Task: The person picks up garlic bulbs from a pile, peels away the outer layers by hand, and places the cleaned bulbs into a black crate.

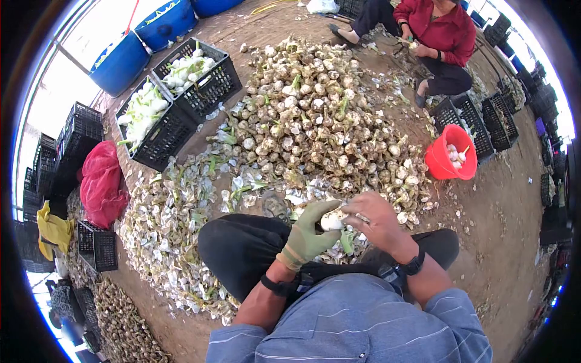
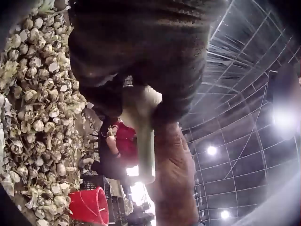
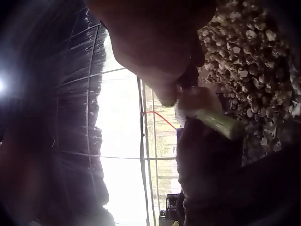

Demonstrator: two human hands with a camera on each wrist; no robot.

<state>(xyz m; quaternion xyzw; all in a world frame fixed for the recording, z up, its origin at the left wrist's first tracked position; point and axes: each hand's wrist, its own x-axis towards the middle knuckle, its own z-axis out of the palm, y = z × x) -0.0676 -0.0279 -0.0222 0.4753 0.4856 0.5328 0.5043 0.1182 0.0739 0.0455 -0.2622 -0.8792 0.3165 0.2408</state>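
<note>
A whitish garlic bulb (image 1: 331,221) is gripped in my gloved left hand (image 1: 313,233), between thumb and fingers, above my lap. My bare right hand (image 1: 376,225) meets it from the other side, its curled fingertips and thumb at the bulb's edge. From the bulb a thick green stem (image 2: 147,157) points downward in the left wrist view. That stem (image 3: 220,123) also shows in the right wrist view, where the hands are dark and blurred. In front of my knees lies a large heap of unpeeled garlic bulbs (image 1: 315,115).
Loose peelings (image 1: 175,254) cover the floor at left. A red bucket (image 1: 440,158) with some bulbs stands at right. Black crates (image 1: 209,91) of trimmed garlic and blue barrels (image 1: 124,63) are at back left. Another person (image 1: 439,36) sits at back right.
</note>
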